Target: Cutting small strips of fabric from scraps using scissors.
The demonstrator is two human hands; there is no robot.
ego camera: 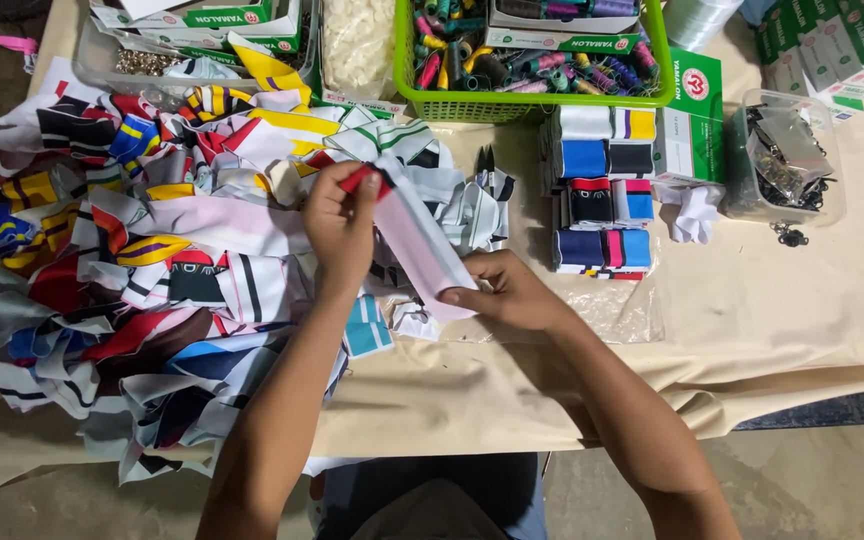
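— What lay at the left of the worktop (752, 330)?

— A loose heap of fabric pieces (142, 260), striped in red, yellow, blue, black and white, spread over the cream cloth. Behind it stood a clear tray (102, 62) with flat white-and-green boxes (207, 20) in it.

— And the hands?

— The left hand (340, 225) was closed, pinching the red-and-black upper end of a pale pink fabric strip (420, 250) between thumb and fingers, just beside the heap. The strip ran down and to the right to the right hand (507, 292), which gripped its lower end, fingers curled beneath it. So the strip was held taut between both hands, above the worktop's middle.

— Further right?

— A green mesh basket (527, 103) at the back held thread spools of many colours. In front of it sat neat stacks of folded pieces (604, 190) in blue, white, black and pink. Beside them stood an upright green-and-white carton (694, 115), then a clear tub (787, 155) of dark metal fittings, with more green boxes (842, 40) in the far corner.
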